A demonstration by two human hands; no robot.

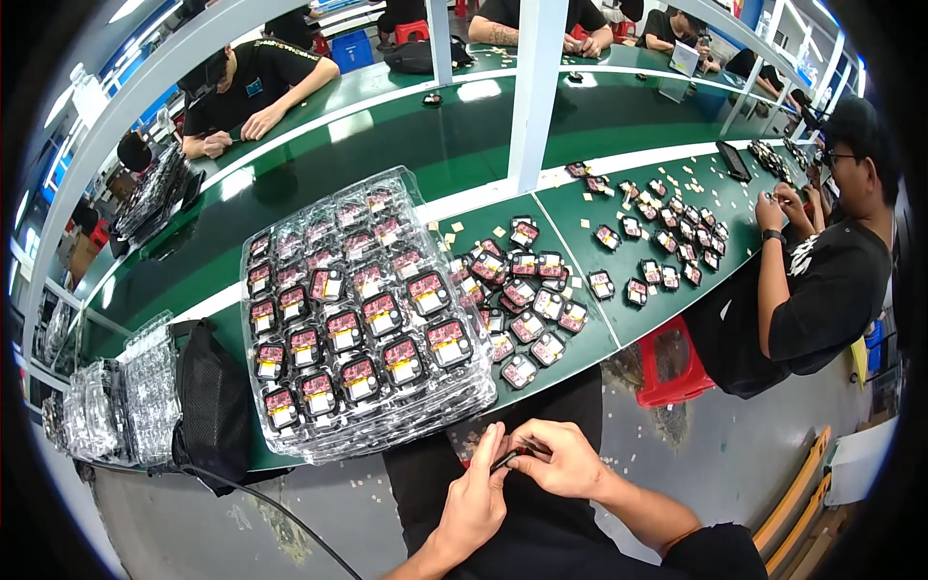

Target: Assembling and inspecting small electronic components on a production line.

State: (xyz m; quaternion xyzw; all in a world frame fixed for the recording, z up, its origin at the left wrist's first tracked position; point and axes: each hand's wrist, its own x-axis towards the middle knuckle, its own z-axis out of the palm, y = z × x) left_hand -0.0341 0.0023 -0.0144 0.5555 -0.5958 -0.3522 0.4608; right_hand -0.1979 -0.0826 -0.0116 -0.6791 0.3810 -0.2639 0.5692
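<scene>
Over my lap, in front of the bench edge, my left hand and my right hand are closed around a small black device. It is tilted, so mostly its dark edge shows between my fingers. Just beyond my hands, to the left, a stack of clear plastic trays stands on the green bench. The top tray's pockets hold black square devices with red, white and yellow faces. A loose heap of the same devices lies to the right of the stack.
A black bag and more clear trays are at the left. A white post rises from the bench. More devices and small yellowish squares lie farther right, near a seated co-worker and a red stool.
</scene>
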